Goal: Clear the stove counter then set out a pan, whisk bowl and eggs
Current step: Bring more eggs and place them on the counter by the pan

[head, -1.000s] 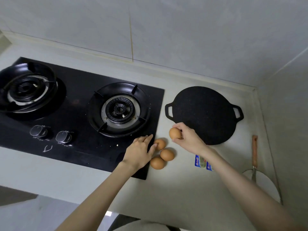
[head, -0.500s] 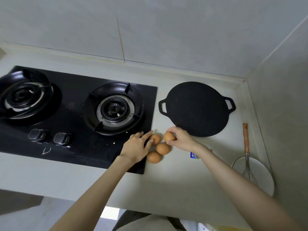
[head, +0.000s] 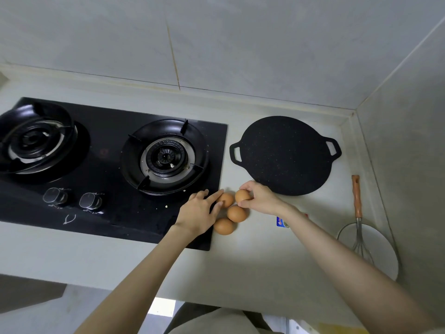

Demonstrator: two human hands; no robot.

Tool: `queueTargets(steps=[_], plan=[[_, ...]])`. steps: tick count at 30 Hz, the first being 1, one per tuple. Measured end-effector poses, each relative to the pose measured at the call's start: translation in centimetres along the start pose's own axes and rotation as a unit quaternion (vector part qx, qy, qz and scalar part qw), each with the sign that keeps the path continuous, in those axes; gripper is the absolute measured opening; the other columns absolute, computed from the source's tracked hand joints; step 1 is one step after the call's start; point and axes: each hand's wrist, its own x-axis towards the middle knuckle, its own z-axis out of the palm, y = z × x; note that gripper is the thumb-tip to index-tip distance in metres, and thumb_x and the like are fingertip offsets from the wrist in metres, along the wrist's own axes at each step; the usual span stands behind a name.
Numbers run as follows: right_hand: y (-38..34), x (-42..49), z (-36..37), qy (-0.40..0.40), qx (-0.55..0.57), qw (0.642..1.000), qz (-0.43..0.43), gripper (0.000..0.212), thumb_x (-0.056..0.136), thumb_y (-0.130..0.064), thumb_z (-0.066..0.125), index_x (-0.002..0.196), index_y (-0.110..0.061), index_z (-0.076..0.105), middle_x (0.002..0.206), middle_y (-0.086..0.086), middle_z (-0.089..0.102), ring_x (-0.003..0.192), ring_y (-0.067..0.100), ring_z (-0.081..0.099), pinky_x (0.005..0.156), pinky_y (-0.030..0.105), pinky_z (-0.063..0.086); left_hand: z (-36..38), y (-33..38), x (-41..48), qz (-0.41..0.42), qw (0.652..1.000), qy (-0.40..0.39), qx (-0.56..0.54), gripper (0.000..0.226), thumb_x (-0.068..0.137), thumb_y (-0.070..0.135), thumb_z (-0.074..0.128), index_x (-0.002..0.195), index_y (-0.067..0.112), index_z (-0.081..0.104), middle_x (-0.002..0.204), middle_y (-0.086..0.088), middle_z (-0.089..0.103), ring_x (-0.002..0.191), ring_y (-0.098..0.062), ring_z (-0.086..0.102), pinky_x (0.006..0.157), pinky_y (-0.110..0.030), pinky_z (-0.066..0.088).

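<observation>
Right hand point(head: 262, 198) lower than a second ago: fourth egg point(head: 242, 195) now at far right of cluster, just beside three eggs point(head: 236, 213) on surface point(head: 265, 256), right of stove point(head: 108, 169). Fingers curled round it, not let go. Left hand point(head: 199, 213) flat, straight fingers touching far-left egg point(head: 226, 200). Eggs nearly set out. Pan point(head: 285, 155) far right, nothing in it. Bowl point(head: 382, 251) near right holds whisk point(head: 358, 227), handle sticking out far side.

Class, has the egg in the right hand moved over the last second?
Yes. The egg pinched by the right hand has come away from the pan edge toward the three eggs on the counter.
</observation>
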Motion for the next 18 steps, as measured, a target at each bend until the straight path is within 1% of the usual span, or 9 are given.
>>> queueTargets(steps=[7,11,15,18], plan=[[-0.28,-0.24,-0.07,0.013,-0.009,1.000,-0.009,0.047,0.083,-0.022,0.069,0.127,-0.016,0.055,0.125,0.002,0.057,0.114,0.015,0.053,0.092,0.024,0.043,-0.01,-0.05,-0.10,0.001,1.000,-0.006,0.006,0.050,0.100,0.049,0.031,0.149,0.044,0.021,0.152,-0.004,0.033,0.139,-0.024,0.029,0.102,-0.038,0.042],[-0.41,-0.52,-0.05,0.017,-0.005,1.000,-0.006,0.045,0.083,-0.020,0.068,0.127,-0.016,0.056,0.126,0.002,0.058,0.115,0.014,0.053,0.090,0.021,0.042,-0.13,0.00,-0.17,0.000,1.000,-0.010,0.001,0.050,0.100,0.048,0.031,0.149,0.042,0.021,0.152,-0.004,0.032,0.140,-0.023,0.027,0.102,-0.039,0.041],[-0.57,-0.64,-0.01,0.017,-0.004,1.000,0.016,0.047,0.083,-0.022,0.067,0.128,-0.017,0.056,0.125,0.004,0.059,0.111,0.016,0.056,0.091,0.027,0.047,-0.14,0.01,-0.26,0.000,1.000,-0.013,-0.004,0.050,0.100,0.047,0.031,0.149,0.041,0.022,0.153,-0.005,0.032,0.140,-0.023,0.026,0.103,-0.039,0.040],[-0.63,-0.60,0.07,0.019,0.008,0.999,0.033,0.051,0.081,-0.022,0.068,0.130,-0.016,0.053,0.129,0.005,0.057,0.113,0.018,0.056,0.091,0.027,0.047,-0.21,-0.06,-0.23,0.003,1.000,-0.014,-0.003,0.050,0.100,0.047,0.031,0.149,0.041,0.023,0.153,-0.005,0.032,0.140,-0.024,0.027,0.104,-0.040,0.040]])
